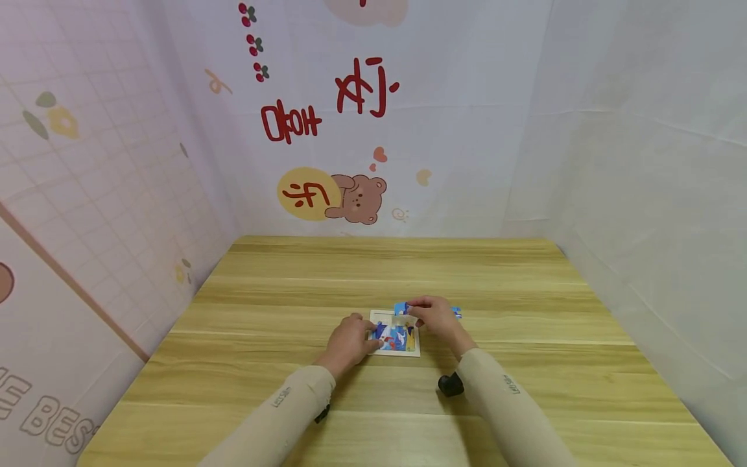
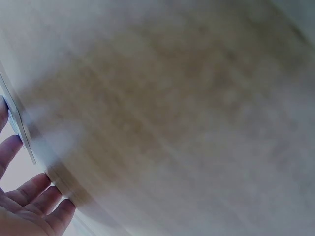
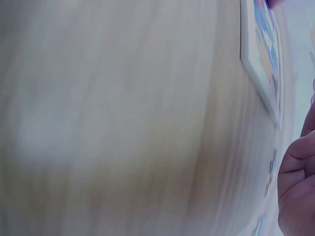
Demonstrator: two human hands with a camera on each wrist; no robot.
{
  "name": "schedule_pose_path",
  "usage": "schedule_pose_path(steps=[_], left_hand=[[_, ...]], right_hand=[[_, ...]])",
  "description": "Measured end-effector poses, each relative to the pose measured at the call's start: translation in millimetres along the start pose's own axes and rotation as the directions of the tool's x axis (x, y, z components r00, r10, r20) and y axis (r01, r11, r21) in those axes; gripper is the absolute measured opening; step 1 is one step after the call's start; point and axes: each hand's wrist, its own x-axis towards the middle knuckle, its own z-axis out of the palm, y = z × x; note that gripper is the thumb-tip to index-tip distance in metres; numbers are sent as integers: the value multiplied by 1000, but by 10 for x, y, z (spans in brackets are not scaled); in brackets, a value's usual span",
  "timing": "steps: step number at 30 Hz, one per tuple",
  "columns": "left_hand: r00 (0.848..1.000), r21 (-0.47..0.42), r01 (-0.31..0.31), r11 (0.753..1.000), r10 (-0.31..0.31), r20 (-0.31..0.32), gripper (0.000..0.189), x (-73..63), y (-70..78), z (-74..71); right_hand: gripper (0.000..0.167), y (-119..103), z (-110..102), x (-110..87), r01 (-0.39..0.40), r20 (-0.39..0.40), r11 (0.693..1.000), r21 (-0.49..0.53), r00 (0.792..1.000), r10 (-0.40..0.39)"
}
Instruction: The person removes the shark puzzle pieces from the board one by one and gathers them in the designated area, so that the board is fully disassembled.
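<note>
In the head view, a small jigsaw puzzle in a white frame (image 1: 394, 353) lies on the table, its lower part filled with a blue sea picture. My left hand (image 1: 348, 340) is at the frame's left side, with thumb and index finger resting on its edge. In the left wrist view the fingers (image 2: 37, 191) are spread and slightly bent. Over the frame's far edge, my right hand (image 1: 436, 318) pinches a blue puzzle piece (image 1: 400, 309) between its fingertips. The right wrist view shows only part of the right hand (image 3: 298, 179) and not the piece.
More blue puzzle pieces (image 1: 457, 312) lie on the wooden table (image 1: 262, 311) just beyond the right hand. A black object (image 1: 450, 385) shows beside the right sleeve. Printed cloth walls (image 1: 455, 130) stand around the table's back and sides.
</note>
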Motion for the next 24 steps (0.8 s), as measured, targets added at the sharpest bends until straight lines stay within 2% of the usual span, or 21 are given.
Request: schedule_pose_path(steps=[6,13,17,21,24], left_hand=[[1000,1,-8,1000,8,-11,36,-22,4,-7],[1000,-1,-15,1000,15,-15,35,-26,28,-32],[1000,-6,-23,1000,23,-11,36,-32,38,-40],[1000,-11,-23,1000,23,-8,35,-46,46,-51],[1000,-20,-17,1000,17,-9,35,-48,43,-50]], right_hand=[[23,88,-316,-4,-4,-13,1000,-8,1000,4],[34,353,-910,-43,-29,-12,1000,-10,1000,29],[37,518,-1216,-136,-61,-45,997,-41,997,59],[39,630,-1395,-192,-66,-71,994,-88,996,60],[39,677,-1446,-181,-63,-68,995,-76,996,58]])
